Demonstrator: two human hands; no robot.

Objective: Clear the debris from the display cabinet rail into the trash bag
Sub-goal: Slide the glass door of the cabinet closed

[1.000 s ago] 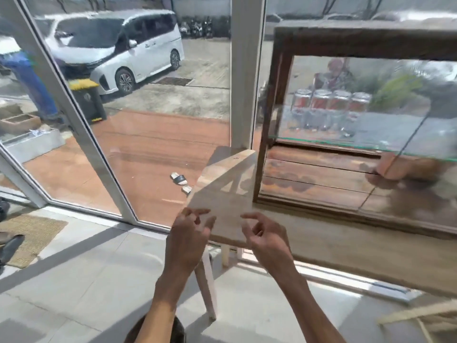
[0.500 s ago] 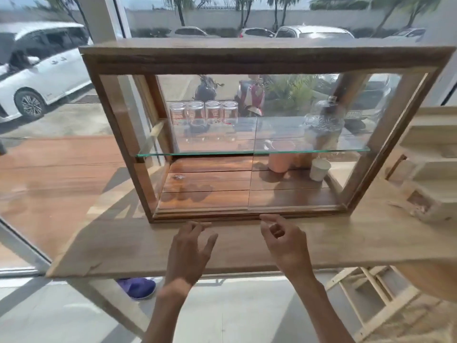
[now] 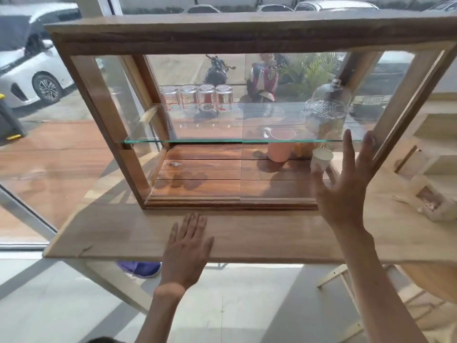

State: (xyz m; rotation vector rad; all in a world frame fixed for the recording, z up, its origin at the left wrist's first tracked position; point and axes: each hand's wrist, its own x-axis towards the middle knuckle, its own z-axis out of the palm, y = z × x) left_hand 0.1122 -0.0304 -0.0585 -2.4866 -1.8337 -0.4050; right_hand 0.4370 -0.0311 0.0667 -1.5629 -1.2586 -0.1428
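Observation:
A wooden display cabinet (image 3: 99, 95) with sliding glass fronts stands on a pale wooden table (image 3: 118, 231). Its bottom rail (image 3: 222, 203) runs along the front edge; I cannot make out any debris in it. My left hand (image 3: 186, 248) lies flat, palm down, on the table just in front of the rail. My right hand (image 3: 343, 186) is raised with fingers spread, palm against the right glass panel near the cabinet's right post. Neither hand holds anything. No trash bag is in view.
Inside, several glasses (image 3: 197, 97) and a glass dome (image 3: 329, 105) sit on a glass shelf (image 3: 197, 140); a pink mug (image 3: 280, 147) and white cup (image 3: 321, 158) stand below. A pale wooden rack (image 3: 435, 144) is on the right. Windows lie behind.
My view has swung right and closer to the cabinet. My right hand rose from the table edge to the right glass panel. My left hand flattened onto the table.

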